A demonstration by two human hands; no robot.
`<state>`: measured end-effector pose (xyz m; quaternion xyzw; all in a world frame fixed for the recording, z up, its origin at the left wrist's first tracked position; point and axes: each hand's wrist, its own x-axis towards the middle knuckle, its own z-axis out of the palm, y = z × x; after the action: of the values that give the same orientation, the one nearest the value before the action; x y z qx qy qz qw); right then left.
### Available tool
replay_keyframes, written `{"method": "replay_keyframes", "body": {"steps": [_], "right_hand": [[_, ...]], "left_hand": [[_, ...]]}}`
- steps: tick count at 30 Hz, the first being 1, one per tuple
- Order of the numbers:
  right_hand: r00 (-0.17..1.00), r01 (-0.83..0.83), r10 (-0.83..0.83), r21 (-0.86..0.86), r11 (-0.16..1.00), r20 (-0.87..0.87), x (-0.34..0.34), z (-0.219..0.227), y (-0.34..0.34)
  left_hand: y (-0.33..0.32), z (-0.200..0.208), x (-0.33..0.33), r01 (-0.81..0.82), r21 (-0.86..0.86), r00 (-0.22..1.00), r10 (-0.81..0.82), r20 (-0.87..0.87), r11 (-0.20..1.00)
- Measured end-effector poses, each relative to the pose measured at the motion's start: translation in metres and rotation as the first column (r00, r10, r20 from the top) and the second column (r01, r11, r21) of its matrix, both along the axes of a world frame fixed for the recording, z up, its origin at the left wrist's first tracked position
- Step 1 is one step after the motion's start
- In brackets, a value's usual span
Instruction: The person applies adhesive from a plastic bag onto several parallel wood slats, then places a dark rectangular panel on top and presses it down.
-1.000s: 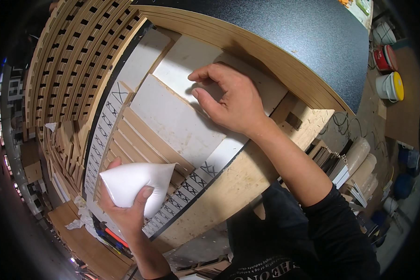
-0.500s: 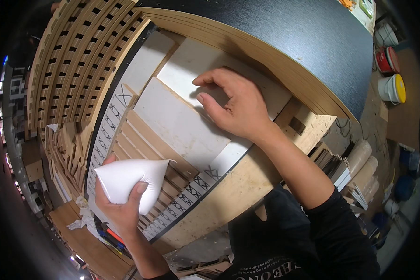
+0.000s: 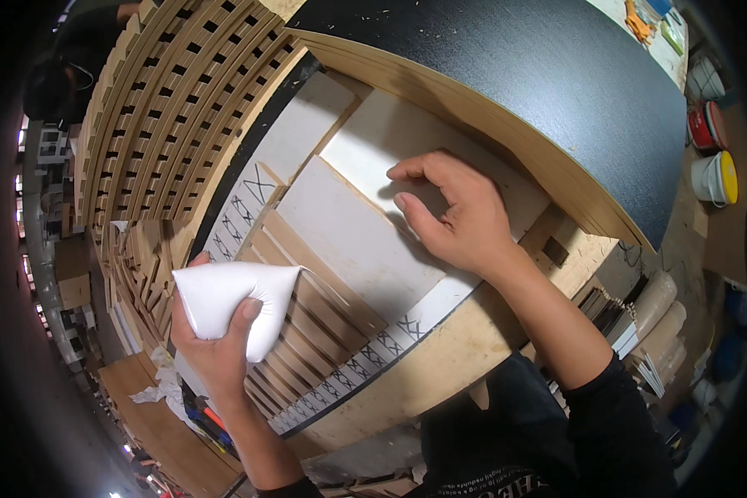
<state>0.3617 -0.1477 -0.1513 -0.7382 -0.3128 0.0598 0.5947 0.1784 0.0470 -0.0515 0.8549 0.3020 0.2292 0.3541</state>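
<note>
A plump white pouch with a pinched corner [image 3: 224,303] is gripped in my left hand [image 3: 216,357], thumb pressed on its near side. It hangs over the left part of a flat work board, where thin wooden strips [image 3: 307,332] lie side by side with gaps between them. My right hand [image 3: 465,216] hovers above pale flat panels [image 3: 357,224], fingers curved and apart from the thumb, with nothing between them. Rows of hand-drawn crosses run along white edge bands [image 3: 365,357] on both sides of the strips.
A stack of slotted wooden pieces [image 3: 183,108] rises at the far left. Black-topped boards [image 3: 506,83] lie at the back. A bucket with a yellow lid [image 3: 714,178] and a red bucket [image 3: 706,124] stand on the floor at right. A brown board [image 3: 153,415] lies lower left.
The board and its panels have shifted to the right in view, and my right hand with them. My left hand still holds the white pouch, now slightly higher in view.
</note>
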Motion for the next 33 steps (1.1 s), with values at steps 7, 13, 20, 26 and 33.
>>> {"method": "replay_keyframes", "body": {"steps": [7,13,20,26,33], "right_hand": [[1.000,-0.005,0.005,-0.003,1.000,-0.006,0.001,0.002,0.000],[0.999,-0.002,0.002,0.011,1.000,0.036,0.003,-0.001,0.001],[1.000,-0.006,0.005,-0.020,1.000,-0.005,0.001,0.003,0.000],[1.000,-0.009,0.010,0.023,1.000,-0.026,0.000,-0.002,0.000],[1.000,-0.001,0.001,-0.019,1.000,-0.015,0.002,0.005,0.001]], "left_hand": [[0.017,0.000,0.018,-0.035,0.009,0.999,0.035,-0.021,0.999],[0.029,-0.001,0.032,-0.029,0.053,0.999,0.031,-0.040,0.998],[0.037,-0.002,0.040,-0.041,0.032,0.998,0.042,-0.051,0.999],[0.018,0.004,0.015,-0.200,0.031,0.979,0.199,0.032,0.979],[-0.030,0.011,-0.069,-0.089,-0.055,0.989,0.082,-0.120,0.994]]}}
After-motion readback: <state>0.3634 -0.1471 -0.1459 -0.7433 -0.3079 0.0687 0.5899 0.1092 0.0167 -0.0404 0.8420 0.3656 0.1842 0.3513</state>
